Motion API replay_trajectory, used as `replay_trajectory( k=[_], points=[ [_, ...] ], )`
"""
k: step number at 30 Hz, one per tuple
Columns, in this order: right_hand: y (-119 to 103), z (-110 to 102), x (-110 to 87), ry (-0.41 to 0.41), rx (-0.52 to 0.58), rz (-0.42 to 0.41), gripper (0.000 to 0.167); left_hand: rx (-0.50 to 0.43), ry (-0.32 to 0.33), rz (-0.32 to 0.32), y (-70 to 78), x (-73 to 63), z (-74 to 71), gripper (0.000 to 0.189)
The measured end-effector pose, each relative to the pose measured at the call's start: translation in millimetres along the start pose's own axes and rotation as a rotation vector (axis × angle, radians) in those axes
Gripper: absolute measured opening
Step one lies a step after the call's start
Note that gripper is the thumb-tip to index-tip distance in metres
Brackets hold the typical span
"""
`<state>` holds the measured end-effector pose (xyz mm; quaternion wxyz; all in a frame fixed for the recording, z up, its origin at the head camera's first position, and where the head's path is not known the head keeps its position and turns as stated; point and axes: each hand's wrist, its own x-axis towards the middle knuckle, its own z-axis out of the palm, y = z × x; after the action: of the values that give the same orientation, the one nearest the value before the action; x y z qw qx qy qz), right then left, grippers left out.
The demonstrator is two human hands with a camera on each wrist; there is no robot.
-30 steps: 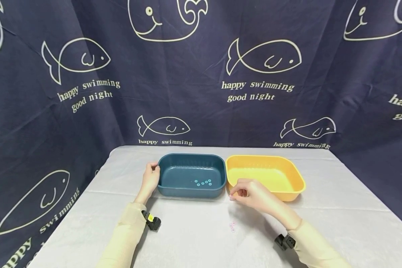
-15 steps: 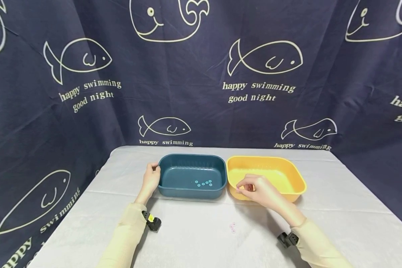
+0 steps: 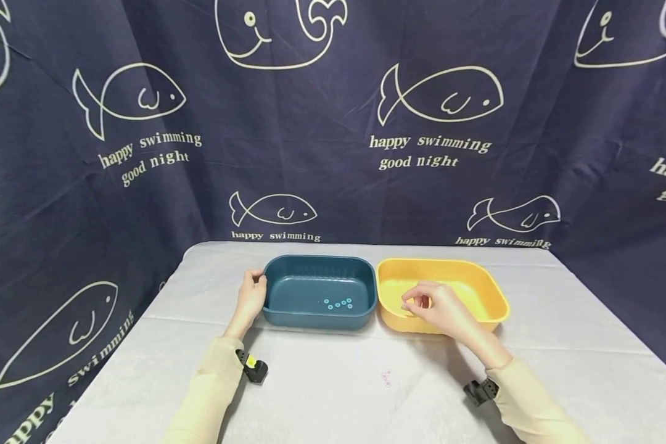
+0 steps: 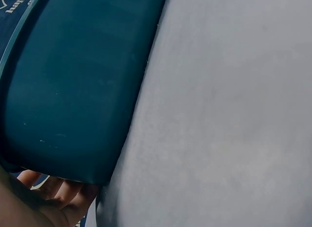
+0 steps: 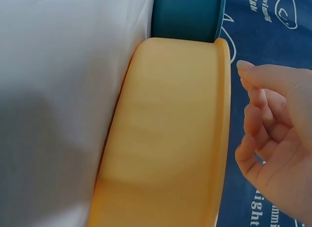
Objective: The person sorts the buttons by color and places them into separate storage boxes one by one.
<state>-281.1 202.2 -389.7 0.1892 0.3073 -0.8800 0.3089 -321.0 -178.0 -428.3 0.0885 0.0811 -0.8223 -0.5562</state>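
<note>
My left hand (image 3: 251,295) holds the left end of a dark blue plastic bin (image 3: 322,320); in the left wrist view its fingers (image 4: 68,190) bend against the bin's end wall. Several small blue buttons (image 3: 338,304) lie on that bin's floor, towards the right. My right hand (image 3: 441,308) is over the front left part of a yellow bin (image 3: 477,324), thumb and index fingertips pinched together. The small pink button seen there earlier is too small or hidden to make out now. More pink buttons (image 3: 387,377) lie on the table in front of the bins.
Both bins stand side by side on a table (image 3: 322,394) with a pale cloth. A dark blue curtain (image 3: 333,154) with white fish drawings hangs behind and at the sides. A black wrist camera (image 3: 481,391) is strapped to my right forearm, another (image 3: 252,368) to the left.
My right hand has moved up and to the right, from the yellow bin's front left corner to over its inside. The left hand stays on the blue bin.
</note>
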Motion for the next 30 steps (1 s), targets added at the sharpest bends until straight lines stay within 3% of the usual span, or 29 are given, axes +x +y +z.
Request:
replay_trajectory(
  k=[7,30],
  points=[
    [7,-3,-0.7,0.036,-0.019,0.002,0.010,-0.003,0.005,0.003,0.0,0.1,0.5,0.037],
    [31,-13,-3.4,-0.001,-0.107,0.190,0.006,-0.004,-0.008,0.005,0.5,-0.3,0.5,0.037]
  ],
)
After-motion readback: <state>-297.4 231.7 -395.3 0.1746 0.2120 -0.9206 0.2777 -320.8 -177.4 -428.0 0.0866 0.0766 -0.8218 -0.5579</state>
